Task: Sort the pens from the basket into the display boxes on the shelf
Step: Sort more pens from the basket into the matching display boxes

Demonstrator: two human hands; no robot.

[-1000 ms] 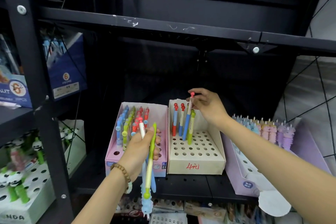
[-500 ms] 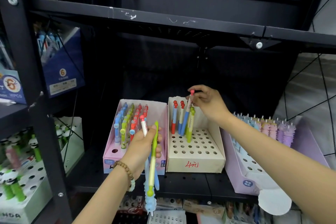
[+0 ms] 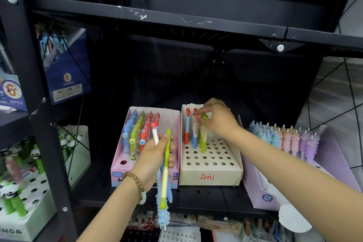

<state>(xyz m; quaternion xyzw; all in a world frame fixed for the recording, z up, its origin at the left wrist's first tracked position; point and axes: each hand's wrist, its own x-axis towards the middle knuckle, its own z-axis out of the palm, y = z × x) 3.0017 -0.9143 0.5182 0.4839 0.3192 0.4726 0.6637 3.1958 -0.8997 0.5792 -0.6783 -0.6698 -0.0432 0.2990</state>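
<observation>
Left hand (image 3: 155,155) grips pen bundle (image 3: 166,163); right hand (image 3: 216,121) pinches white pen (image 3: 196,128)

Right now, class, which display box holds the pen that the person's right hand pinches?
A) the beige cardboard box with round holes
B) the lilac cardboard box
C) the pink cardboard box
A: the right hand pinches the top of the pink-capped white pen, which stands in the beige cardboard box with round holes; the left hand grips a bunch of other pens.
</observation>
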